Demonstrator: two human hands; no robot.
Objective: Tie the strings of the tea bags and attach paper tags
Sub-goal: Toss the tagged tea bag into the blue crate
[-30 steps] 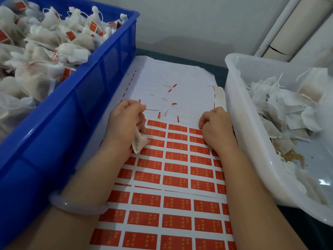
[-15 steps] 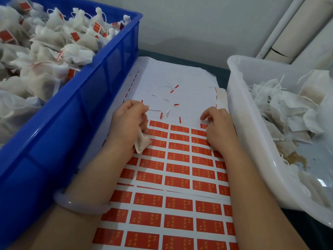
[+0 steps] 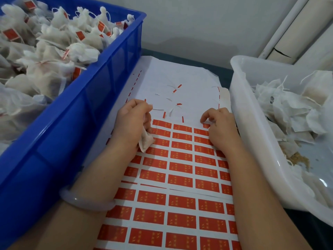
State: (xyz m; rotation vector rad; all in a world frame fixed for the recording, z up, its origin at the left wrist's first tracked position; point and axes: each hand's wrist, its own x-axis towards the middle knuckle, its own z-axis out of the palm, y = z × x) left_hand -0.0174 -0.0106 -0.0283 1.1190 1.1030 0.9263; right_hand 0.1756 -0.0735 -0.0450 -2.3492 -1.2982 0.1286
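The step in hand looks like tagging. The left hand [image 3: 132, 121] has its fingers curled round a tea bag [image 3: 146, 142], whose pale corner pokes out below the palm. Thumb and forefinger may also be pinching the string, though that is too fine to tell. The right hand [image 3: 220, 129] bends over the sheet of tags [image 3: 180, 177], its curled fingertips [image 3: 203, 120] pinching the edge of a red tag [image 3: 206, 125] in the top row, which seems not yet lifted. Next, I judge, the tag must peel cleanly and travel left to the string. Room is narrow: the blue crate [image 3: 100, 98] stands just left of the left fingers and the white tub [image 3: 239, 105] just right of the right ones. Bare backing paper lies open beyond both.
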